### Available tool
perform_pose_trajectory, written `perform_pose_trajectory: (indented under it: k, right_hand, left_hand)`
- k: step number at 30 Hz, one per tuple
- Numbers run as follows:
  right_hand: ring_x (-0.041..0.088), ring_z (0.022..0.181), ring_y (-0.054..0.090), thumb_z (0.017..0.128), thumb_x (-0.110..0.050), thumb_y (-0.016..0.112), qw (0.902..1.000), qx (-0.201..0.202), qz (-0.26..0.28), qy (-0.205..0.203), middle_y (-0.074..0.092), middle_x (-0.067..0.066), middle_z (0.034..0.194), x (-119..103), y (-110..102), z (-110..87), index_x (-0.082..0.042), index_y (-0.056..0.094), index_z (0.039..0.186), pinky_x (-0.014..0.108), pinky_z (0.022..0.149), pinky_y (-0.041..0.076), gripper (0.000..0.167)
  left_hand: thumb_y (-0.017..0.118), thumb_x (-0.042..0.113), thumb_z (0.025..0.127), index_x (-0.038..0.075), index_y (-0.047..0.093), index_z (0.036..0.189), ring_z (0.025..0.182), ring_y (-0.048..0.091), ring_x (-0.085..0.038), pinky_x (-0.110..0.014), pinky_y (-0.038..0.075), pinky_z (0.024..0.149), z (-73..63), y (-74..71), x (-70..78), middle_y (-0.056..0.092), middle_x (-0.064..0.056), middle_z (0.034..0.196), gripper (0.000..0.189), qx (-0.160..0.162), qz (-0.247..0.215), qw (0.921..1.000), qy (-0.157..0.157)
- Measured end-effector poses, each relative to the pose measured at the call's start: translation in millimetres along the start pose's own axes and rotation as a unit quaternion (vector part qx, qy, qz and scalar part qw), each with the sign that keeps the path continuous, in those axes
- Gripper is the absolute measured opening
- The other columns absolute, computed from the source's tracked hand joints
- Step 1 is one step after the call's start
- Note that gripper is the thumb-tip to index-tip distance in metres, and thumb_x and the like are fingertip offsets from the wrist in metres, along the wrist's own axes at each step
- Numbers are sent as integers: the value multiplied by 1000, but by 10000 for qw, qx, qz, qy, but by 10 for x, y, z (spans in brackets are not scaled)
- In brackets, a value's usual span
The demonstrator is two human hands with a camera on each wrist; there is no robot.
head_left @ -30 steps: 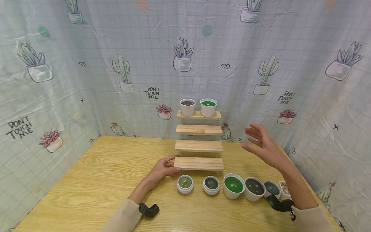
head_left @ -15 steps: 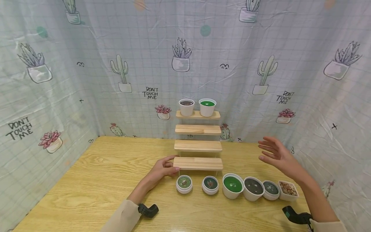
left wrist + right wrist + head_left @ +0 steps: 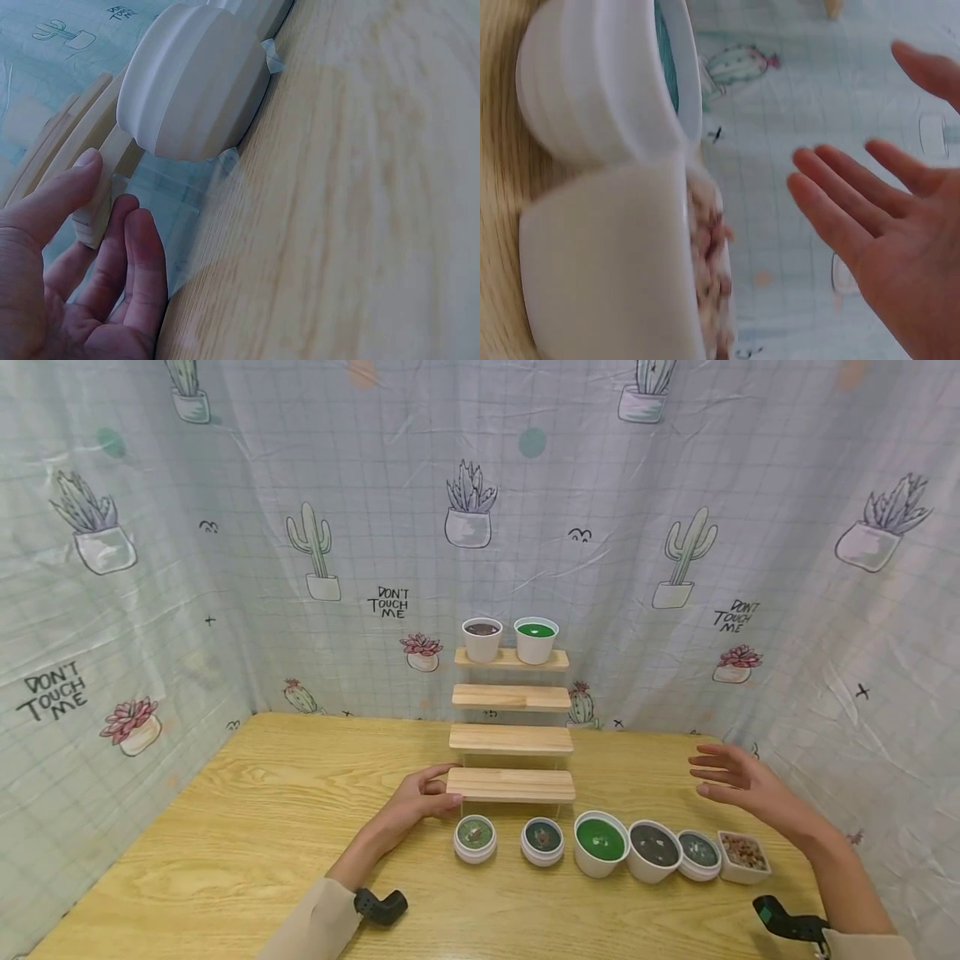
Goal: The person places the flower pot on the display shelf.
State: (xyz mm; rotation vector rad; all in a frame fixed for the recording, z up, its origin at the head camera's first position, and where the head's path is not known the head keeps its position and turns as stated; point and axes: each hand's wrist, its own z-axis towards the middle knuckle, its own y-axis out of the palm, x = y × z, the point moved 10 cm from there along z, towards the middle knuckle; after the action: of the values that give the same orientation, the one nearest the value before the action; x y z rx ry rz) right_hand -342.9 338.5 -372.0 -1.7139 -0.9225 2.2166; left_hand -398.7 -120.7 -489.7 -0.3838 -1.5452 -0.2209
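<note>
My left hand (image 3: 417, 797) holds the left end of the lowest board of a wooden tiered display stand (image 3: 513, 785). In the left wrist view its thumb (image 3: 71, 191) lies on the board and its fingers curl under the end. My right hand (image 3: 738, 781) is in the air, fingers stretched and nothing in it, behind a square white pot of pebbles (image 3: 744, 853). On the top board stand a white pot with brown filling (image 3: 482, 645) and a white pot with green filling (image 3: 536, 648). The three lower boards carry nothing.
In front of the stand, a row of white pots sits on the wood-grain table (image 3: 285, 835): two low round ones (image 3: 475, 840) (image 3: 542, 842), a taller green-filled pot (image 3: 599, 852), a dark-filled pot (image 3: 654, 853) and another low pot (image 3: 699, 857). A cactus-print curtain (image 3: 390, 510) hangs behind.
My right hand has moved right and down, away from the stand, uncovering the square pebble pot. The left hand has kept its hold on the lowest board.
</note>
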Motion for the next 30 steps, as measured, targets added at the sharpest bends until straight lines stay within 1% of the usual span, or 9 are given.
perform_pose_trajectory:
  k: [4,7,11,14,16,18,21,23,30]
  right_hand:
    - [-10,119,59,104,-9,59,9984,-512,247,5,58,-29,132,101,14,-71,3,36,152,26,88,59,55]
    - [-6,122,60,103,-3,55,9927,-1036,617,-65,60,-24,135,185,48,-125,-6,41,151,28,91,60,50]
    - [0,127,60,103,4,50,9791,-1699,1112,-102,60,-20,141,322,82,-217,-26,45,149,30,96,59,56]
    - [3,131,60,103,6,47,9656,-2139,1474,95,60,-17,144,443,102,-296,-33,44,149,30,98,58,60]
    - [4,132,59,103,4,47,9580,-2359,1602,300,59,-14,147,520,114,-343,-31,42,152,30,99,57,60]
    - [1,133,57,103,1,49,9528,-2531,1589,528,58,-12,149,598,121,-388,-22,38,157,29,98,56,60]
    - [-5,132,54,100,-5,54,9510,-2651,1371,813,55,-14,151,697,113,-441,-8,30,160,26,96,52,66]
    - [-8,131,51,97,-8,57,9508,-2699,1178,961,53,-16,153,758,102,-473,-4,26,161,24,96,49,71]
    - [-12,125,49,92,-11,66,9494,-2734,860,1288,53,-23,146,898,98,-530,-10,36,160,18,94,44,74]
  left_hand:
    - [78,23,93,7,35,160,93,73,-18,-34,61,85,5,-1,-10,71,-6,97,81,13,13,10000,27]
    - [79,22,92,7,36,159,93,72,-17,-34,61,84,5,-5,-13,71,-6,95,81,40,-11,10000,45]
    - [79,22,92,6,36,159,93,72,-17,-33,61,84,6,-2,-12,71,-5,95,81,26,-4,10000,68]
    - [79,22,93,6,35,159,94,71,-17,-33,61,84,9,0,-11,70,-5,95,81,13,15,10000,67]
    - [79,22,93,7,35,160,94,71,-17,-33,61,85,11,-3,-13,70,-5,94,81,15,15,10000,57]
    - [78,22,93,8,36,160,95,71,-17,-33,61,85,13,-6,-16,69,-5,94,81,14,22,10000,44]
    - [78,23,93,9,36,160,96,71,-17,-33,61,86,16,-7,-16,69,-5,94,80,-6,46,10000,40]
    - [78,23,93,9,36,160,96,71,-17,-33,61,86,13,-4,-9,69,-4,93,80,-19,60,10000,51]
    - [78,21,93,8,37,159,94,71,-16,-33,61,85,8,4,6,68,-4,91,79,-39,43,10000,49]
